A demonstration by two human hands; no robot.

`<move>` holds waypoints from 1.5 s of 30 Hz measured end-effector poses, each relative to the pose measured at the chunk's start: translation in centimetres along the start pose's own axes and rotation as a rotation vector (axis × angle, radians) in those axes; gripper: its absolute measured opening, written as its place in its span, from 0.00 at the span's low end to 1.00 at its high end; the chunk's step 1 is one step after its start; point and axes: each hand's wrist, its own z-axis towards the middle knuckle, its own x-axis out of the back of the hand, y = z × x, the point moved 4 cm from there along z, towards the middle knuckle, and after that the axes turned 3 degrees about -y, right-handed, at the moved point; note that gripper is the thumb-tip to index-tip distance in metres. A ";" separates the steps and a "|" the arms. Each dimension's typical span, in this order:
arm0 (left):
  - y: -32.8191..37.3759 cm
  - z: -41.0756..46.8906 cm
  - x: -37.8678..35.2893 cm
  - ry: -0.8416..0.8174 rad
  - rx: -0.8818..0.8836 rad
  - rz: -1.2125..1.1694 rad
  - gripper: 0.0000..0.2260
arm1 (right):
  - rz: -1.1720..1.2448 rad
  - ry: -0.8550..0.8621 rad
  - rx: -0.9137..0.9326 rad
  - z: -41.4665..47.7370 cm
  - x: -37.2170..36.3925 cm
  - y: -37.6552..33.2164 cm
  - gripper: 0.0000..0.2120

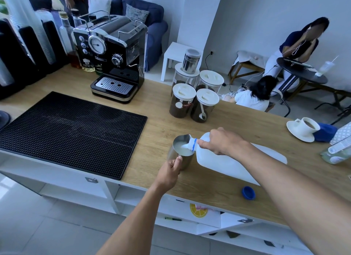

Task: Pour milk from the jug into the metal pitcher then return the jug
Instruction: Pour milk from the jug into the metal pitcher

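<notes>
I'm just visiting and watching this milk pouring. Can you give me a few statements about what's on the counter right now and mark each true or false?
1. The jug is tipped with its mouth over the pitcher. True.
2. The left hand holds the jug. False: it grips the pitcher; the right hand holds the jug near its neck.
3. The blue cap is on the jug. False: it lies on the counter, near the front edge.
4. Milk is already in the pitcher. True.
5. The pitcher stands on the black mat. False: it is on bare wood to the right of the mat.
</notes>
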 end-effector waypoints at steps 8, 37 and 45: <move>0.3 -0.2 0.0 -0.005 -0.007 0.000 0.22 | 0.012 0.016 -0.008 0.0 0.0 0.1 0.30; 0.4 -0.2 0.0 0.027 -0.017 0.042 0.23 | 0.202 0.098 -0.074 -1.9 -1.8 0.6 0.29; 0.5 -0.2 -0.6 0.049 -0.022 0.055 0.22 | 0.639 0.200 -0.212 -2.7 -2.3 3.4 0.27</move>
